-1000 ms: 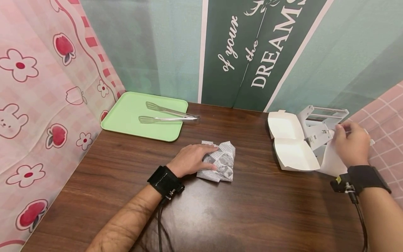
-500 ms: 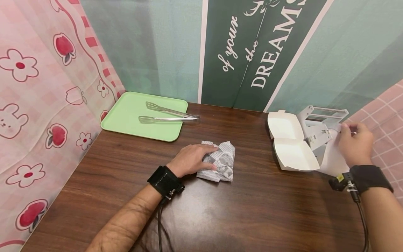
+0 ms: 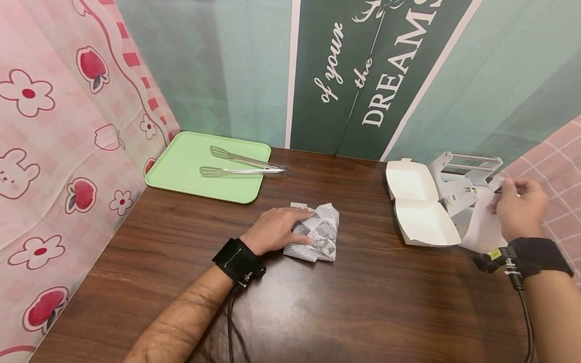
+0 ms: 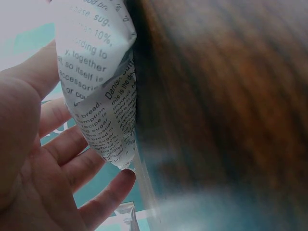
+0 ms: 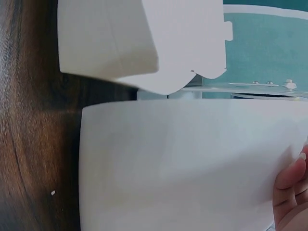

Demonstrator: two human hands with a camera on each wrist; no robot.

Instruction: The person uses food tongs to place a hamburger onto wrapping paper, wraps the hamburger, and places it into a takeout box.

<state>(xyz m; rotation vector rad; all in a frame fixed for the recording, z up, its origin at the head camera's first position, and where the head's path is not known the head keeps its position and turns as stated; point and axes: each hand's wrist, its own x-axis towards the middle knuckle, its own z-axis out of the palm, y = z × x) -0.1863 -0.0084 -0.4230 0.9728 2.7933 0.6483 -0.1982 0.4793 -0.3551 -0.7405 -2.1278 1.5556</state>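
1. Right now, the right hand (image 3: 522,206) has its fingers curled, thumb and fingertips pinching a small white slip (image 3: 496,183); exact edges of the slip too blurred to read.
2. Left hand (image 3: 279,229) lies relaxed, grip wide, thumb and forefinger resting across one side of the wrapped parcel (image 3: 321,236). Wrist view: fingers spread along the wrapper, newsprint-style text on it.
3. Parcel sits flat on the brown wood-grain tabletop (image 3: 363,292), near its middle, between the two hands.
4. Below the right hand: broad white sheet (image 3: 483,227), in front of a stand (image 3: 459,195) with crossbars. Cannot tell whether fingers touch the sheet.
5. Just beside the stand, a white carton (image 3: 427,224), hinged lid laid back, inside facing up.
6. Farther out, well apart from the carton: green tray (image 3: 170,169) at the back left. Metal tongs (image 3: 247,172) lie across it, arms parted, joined end jutting past the rim.
7. Behind: teal cloth (image 3: 256,75), dark lettered panel.
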